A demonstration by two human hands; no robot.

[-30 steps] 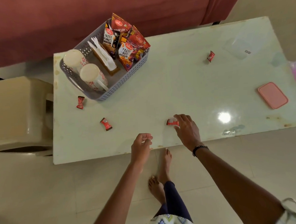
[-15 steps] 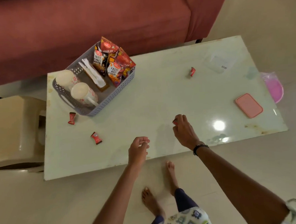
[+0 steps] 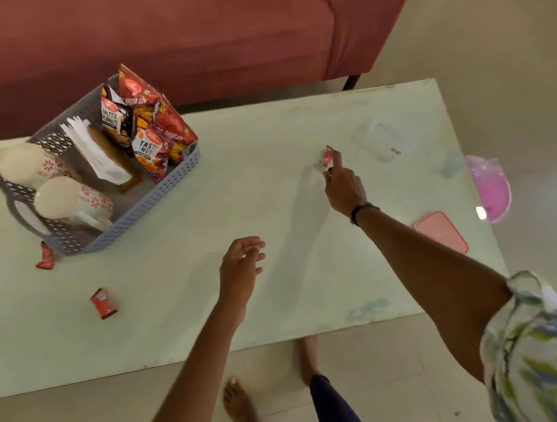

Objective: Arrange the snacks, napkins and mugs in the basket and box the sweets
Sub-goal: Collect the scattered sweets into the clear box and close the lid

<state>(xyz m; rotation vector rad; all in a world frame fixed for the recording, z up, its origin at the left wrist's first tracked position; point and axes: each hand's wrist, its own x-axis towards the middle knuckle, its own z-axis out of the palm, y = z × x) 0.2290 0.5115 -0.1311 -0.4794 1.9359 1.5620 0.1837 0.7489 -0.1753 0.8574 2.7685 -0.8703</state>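
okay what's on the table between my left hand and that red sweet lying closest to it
Nothing. In the head view, only bare table separates the left hand from the red sweet.

Table (image 3: pixel 208 246): basket (image 3: pixel 148 208) at far left, holding two mugs (image 3: pixel 73 202), napkins (image 3: pixel 93 149), snack packets (image 3: pixel 150 127). Two sweets (image 3: pixel 104 303) in front of basket. Clear box (image 3: pixel 381 139) far right; lid (image 3: pixel 441 231) nearer, right edge.

The red sweet (image 3: pixel 328 154) right of centre is blurred and partly covered by the right hand (image 3: pixel 344 188), so the grip cannot be judged. The sofa (image 3: pixel 165 42) is cut off at the top edge. The clear box (image 3: pixel 384 140) is barely discernible.
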